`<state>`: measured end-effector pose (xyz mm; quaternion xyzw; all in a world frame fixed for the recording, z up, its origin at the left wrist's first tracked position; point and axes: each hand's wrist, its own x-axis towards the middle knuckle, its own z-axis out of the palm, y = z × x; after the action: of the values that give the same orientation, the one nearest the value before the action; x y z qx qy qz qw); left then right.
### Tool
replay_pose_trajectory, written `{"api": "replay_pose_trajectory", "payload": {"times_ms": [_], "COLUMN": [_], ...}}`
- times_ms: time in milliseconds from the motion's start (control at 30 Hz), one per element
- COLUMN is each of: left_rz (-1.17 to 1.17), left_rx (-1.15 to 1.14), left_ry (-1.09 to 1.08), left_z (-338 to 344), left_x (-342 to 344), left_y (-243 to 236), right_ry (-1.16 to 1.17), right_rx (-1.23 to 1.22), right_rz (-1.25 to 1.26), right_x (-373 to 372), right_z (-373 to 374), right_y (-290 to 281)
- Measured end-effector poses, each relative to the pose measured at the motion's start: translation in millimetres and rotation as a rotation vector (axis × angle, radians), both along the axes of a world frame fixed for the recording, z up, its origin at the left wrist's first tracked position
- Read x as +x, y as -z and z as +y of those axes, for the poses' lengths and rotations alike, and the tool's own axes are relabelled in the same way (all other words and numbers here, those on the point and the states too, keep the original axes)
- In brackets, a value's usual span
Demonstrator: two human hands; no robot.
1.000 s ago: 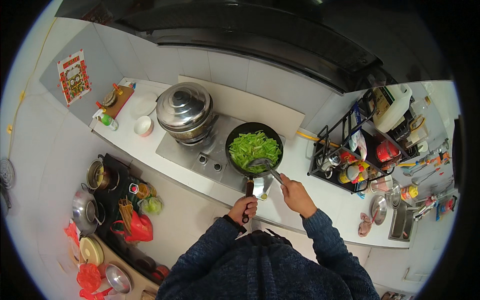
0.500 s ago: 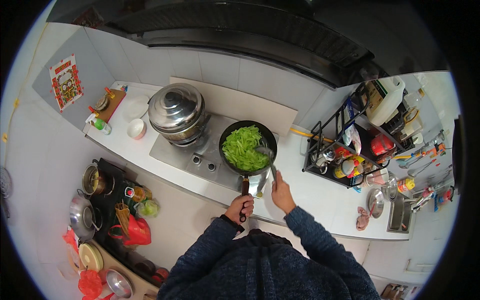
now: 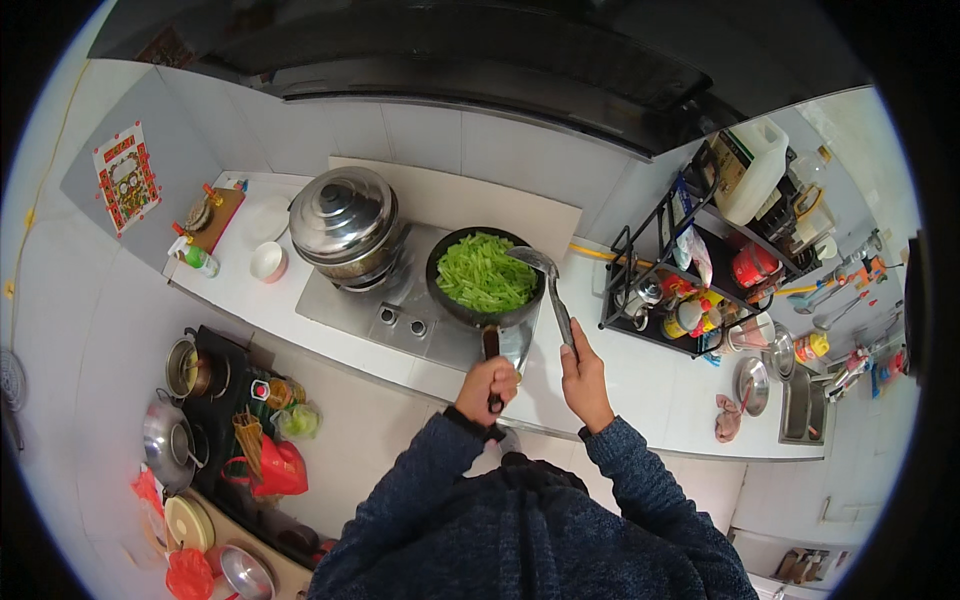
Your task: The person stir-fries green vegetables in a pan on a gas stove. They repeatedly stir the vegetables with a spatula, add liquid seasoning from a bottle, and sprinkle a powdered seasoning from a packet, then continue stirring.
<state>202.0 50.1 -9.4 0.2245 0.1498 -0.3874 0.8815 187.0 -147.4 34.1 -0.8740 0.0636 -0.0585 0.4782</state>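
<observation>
A dark frying pan [image 3: 437,298] full of chopped green vegetable pieces [image 3: 487,272] stands on the right side of the steel gas stove [image 3: 360,306]. My left hand [image 3: 487,387] is wrapped round the pan's brown and black handle. In my right hand [image 3: 586,382] is the long handle of a metal ladle [image 3: 560,300]. The ladle's bowl is raised over the pan's right rim, above the vegetables. Whether any vegetable lies in the bowl cannot be made out.
Left on the stove stands a large lidded steel pot [image 3: 342,222]. A white bowl [image 3: 268,262] and a spray bottle [image 3: 197,257] sit farther left. To the right are a black rack [image 3: 655,349] with bottles, a metal dish [image 3: 752,386] and the sink [image 3: 803,408]. A range hood [image 3: 480,70] hangs above.
The ladle has come up out of the vegetables toward the pan's right rim, and my right hand has shifted right with it. My left hand stays on the handle. The whole view has shifted slightly.
</observation>
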Motion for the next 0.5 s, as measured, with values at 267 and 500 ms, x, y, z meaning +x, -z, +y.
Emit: {"api": "replay_pose_trajectory", "payload": {"times_ms": [267, 500], "left_rz": [0.037, 0.032], "left_rx": [0.064, -0.092], "left_ry": [-0.006, -0.063], "left_z": [7, 0], "left_x": [-16, 15], "left_y": [17, 19], "right_ry": [-0.032, 0.026], "right_rx": [-0.01, 0.033], "right_rz": [-0.168, -0.013], "right_x": [-7, -2], "right_z": [-2, -4], "right_y": [8, 7]}}
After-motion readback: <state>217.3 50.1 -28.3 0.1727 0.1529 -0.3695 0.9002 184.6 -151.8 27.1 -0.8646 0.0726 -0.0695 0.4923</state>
